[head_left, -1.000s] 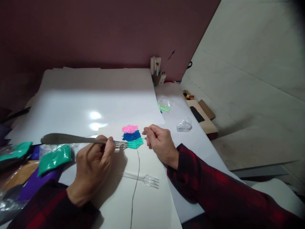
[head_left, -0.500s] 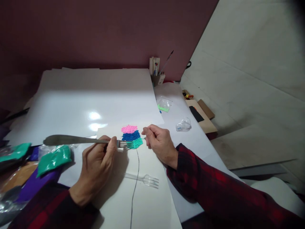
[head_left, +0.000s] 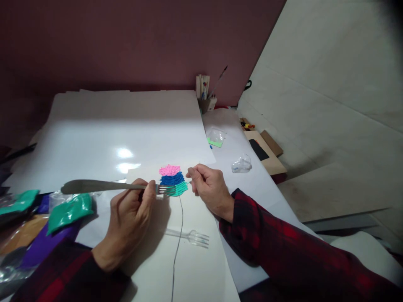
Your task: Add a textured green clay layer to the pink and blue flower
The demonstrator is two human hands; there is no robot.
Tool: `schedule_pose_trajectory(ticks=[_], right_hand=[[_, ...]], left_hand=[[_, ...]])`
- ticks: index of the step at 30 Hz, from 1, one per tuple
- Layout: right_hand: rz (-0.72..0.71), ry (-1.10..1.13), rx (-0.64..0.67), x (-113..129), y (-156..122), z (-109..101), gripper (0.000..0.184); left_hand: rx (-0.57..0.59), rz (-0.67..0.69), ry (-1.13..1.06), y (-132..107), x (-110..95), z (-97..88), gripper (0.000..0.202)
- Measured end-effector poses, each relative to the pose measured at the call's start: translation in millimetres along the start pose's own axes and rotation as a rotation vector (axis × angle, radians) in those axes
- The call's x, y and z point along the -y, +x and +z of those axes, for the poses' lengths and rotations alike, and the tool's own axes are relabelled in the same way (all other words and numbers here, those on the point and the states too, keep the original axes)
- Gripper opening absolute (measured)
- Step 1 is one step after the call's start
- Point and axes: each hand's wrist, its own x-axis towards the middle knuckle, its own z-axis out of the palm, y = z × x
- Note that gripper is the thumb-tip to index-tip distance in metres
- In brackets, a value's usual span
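Note:
My left hand (head_left: pixel 127 222) is closed round the neck of a metal fork (head_left: pixel 100 186). The fork's tines rest on a ridged green patch of modelling clay (head_left: pixel 180 188). Above the green lie a blue clay band (head_left: pixel 171 179) and a pink clay band (head_left: pixel 170 170), both with a ridged texture, on a white sheet (head_left: pixel 201 277). To the right of the clay, my right hand (head_left: pixel 209 184) is closed in a pinch; a tiny thin tip shows at its fingers, too small to name. A clear plastic fork (head_left: pixel 193 238) lies below, across a drawn dark line (head_left: pixel 175 262).
Bags of green clay (head_left: pixel 71 212) and other colours are heaped at the left. A large white board (head_left: pixel 94 138) lies behind. On the right are a clear packet (head_left: pixel 216 136), crumpled clear plastic (head_left: pixel 242 163) and cardboard (head_left: pixel 266 157). A holder with a brush (head_left: pixel 218 82) stands at the back.
The metal fork's handle end has shifted slightly right, with its tines still at the green clay. My right hand stays beside the clay. The whole view has drifted a little.

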Motion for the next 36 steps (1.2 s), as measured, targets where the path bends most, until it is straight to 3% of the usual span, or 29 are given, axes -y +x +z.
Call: schedule_pose_trajectory(ticks=[19,32,36], right_hand=[[-0.005,0.023,0.001,1,-1,0,0.036],[0.014,0.005,0.0,1,-1,0,0.036],[0.009,0.012,0.001,0,0,0,0.037]], left_hand=[[-0.04,0.051,0.123,0,0,-3.0,0.03],[-0.097,0.219,0.311,-1,10,-7.2,0.023],[-0.134,0.216,0.382,-1,12,-10.3,0.024]])
